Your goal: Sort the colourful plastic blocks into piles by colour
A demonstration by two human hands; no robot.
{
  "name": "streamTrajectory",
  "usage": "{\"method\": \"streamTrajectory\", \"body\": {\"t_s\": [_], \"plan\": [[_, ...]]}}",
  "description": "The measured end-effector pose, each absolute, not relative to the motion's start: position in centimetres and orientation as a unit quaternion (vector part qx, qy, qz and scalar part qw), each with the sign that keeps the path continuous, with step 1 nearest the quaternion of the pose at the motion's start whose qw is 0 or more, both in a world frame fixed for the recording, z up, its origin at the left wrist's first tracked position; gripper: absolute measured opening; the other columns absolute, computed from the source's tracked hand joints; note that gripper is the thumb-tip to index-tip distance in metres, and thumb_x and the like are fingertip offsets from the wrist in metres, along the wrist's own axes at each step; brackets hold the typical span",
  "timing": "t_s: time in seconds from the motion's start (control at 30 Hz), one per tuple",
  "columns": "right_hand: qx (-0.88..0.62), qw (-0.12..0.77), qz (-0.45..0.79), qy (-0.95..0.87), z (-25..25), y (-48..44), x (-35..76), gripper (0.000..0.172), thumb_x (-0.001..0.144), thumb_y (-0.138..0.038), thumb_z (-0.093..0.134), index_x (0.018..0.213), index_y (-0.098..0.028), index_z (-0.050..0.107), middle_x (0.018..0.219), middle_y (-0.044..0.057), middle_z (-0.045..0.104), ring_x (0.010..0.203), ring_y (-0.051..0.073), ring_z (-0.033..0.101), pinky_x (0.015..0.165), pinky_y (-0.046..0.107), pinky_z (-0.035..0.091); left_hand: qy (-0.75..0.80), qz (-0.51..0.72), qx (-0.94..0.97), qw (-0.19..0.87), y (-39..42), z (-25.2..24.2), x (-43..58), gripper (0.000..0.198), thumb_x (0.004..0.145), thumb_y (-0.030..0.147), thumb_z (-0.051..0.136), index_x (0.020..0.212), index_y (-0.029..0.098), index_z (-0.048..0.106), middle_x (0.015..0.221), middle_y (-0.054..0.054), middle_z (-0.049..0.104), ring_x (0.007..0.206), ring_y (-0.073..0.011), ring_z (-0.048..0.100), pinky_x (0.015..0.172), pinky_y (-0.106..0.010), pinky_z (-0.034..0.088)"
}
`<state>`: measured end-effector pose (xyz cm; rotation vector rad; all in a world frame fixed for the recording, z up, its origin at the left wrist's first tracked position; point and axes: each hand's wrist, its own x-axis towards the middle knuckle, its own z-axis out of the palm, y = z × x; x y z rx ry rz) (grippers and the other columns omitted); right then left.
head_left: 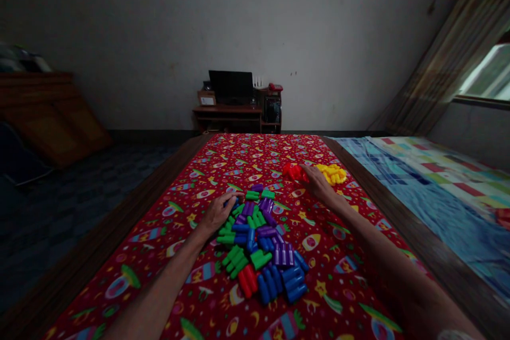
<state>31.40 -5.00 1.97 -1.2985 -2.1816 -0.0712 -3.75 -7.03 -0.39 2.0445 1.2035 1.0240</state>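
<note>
Pale walls (159, 26) enclose a dim room. Against the far one, a stand (227, 110) carries a monitor (231, 85), a box (207, 99) and a red phone (275, 87). On the left is a wooden cabinet (56, 127); on the right, a curtain (434, 64) hangs beside a window (488, 77), near a bed (418, 207) with a blue sheet and a patchwork cover.

Between cabinet and bed runs a long surface (374, 196) with dark wooden edges, covered by a red cloth (159, 260) printed with rockets, stars and planets. Green blocks (235, 261), purple blocks (283, 254) and blue blocks (270, 283) lie mixed in a loose pile along its middle, many touching or overlapping. One red block (247, 280) lies at the near end of that pile, just beside the blue ones.

Farther off and to the right, red blocks (294, 172) and yellow blocks (333, 175) form two small heaps.

The left hand (218, 211) rests at the pile's left edge, fingers curled over a blue block (236, 203); I cannot tell whether its grip is closed on it. The right hand (316, 180) reaches to the red heap, fingers stretched forward, with the yellow heap just beside it. Its grip is hidden behind the back of the hand, so I cannot tell whether it holds anything.
</note>
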Motion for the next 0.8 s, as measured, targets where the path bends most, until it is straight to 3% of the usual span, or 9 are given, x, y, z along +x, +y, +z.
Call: {"method": "streamTrajectory", "body": {"t_s": [0.3, 0.43, 0.53, 0.63, 0.73, 0.8], "plan": [[-0.540, 0.287, -0.038, -0.790, 1.6, -4.5, 30.3, 0.043, 0.088, -0.024, 0.045, 0.129, -0.012, 0.051, 0.122, 0.021, 0.058, 0.111, 0.031, 0.053, 0.094, 0.046, 0.043, 0.446, 0.381, 0.761, 0.277, -7.0, -0.4, -3.6, 0.043, 0.087, 0.045, 0.041, 0.099, 0.017, 0.071, 0.099, -0.008, 0.074, 0.093, -0.0233, 0.067, 0.087, -0.034, 0.051], [-0.491, 0.254, 0.010, -0.833, 4.7, -9.1, 26.5, 0.028, 0.094, -0.024, 0.040, 0.111, -0.016, 0.061, 0.094, 0.013, 0.067, 0.083, 0.022, 0.059, 0.077, 0.033, 0.045, 0.462, 0.372, 0.756, 0.278, -7.2, -0.3, -3.6, 0.043, 0.087, 0.045, 0.042, 0.102, 0.018, 0.071, 0.104, -0.007, 0.073, 0.095, -0.0232, 0.066, 0.090, -0.034, 0.050], [-0.343, 0.174, 0.090, -0.919, 6.0, -13.7, 22.0, 0.023, 0.096, -0.024, 0.041, 0.092, -0.016, 0.063, 0.076, 0.005, 0.065, 0.064, 0.013, 0.054, 0.065, 0.024, 0.041, 0.464, 0.370, 0.753, 0.283, -7.4, -0.2, -3.5, 0.044, 0.087, 0.045, 0.042, 0.105, 0.016, 0.070, 0.104, -0.008, 0.073, 0.095, -0.0231, 0.066, 0.089, -0.034, 0.050], [-0.202, 0.122, 0.049, -0.971, 5.7, -17.8, 18.0, 0.018, 0.095, -0.026, 0.046, 0.089, -0.017, 0.061, 0.080, 0.004, 0.064, 0.075, 0.016, 0.056, 0.072, 0.028, 0.042, 0.462, 0.374, 0.754, 0.280, -7.4, -0.2, -3.5, 0.044, 0.088, 0.044, 0.041, 0.106, 0.016, 0.070, 0.105, -0.008, 0.073, 0.095, -0.0227, 0.066, 0.089, -0.033, 0.050], [-0.178, 0.099, -0.031, -0.978, 4.8, -20.3, 16.1, 0.012, 0.093, -0.022, 0.048, 0.093, -0.016, 0.058, 0.091, 0.007, 0.063, 0.089, 0.022, 0.055, 0.082, 0.037, 0.042, 0.457, 0.375, 0.758, 0.275, -7.2, -0.4, -3.6, 0.044, 0.088, 0.044, 0.041, 0.104, 0.016, 0.070, 0.103, -0.008, 0.073, 0.093, -0.0225, 0.067, 0.088, -0.032, 0.050], [-0.182, 0.086, -0.054, -0.978, 4.4, -21.1, 15.8, 0.011, 0.092, -0.020, 0.049, 0.096, -0.015, 0.057, 0.094, 0.009, 0.061, 0.089, 0.023, 0.055, 0.084, 0.040, 0.043, 0.454, 0.374, 0.761, 0.274, -7.0, -0.5, -3.6, 0.044, 0.087, 0.045, 0.040, 0.103, 0.016, 0.071, 0.100, -0.008, 0.074, 0.091, -0.0224, 0.067, 0.086, -0.032, 0.051]]}}
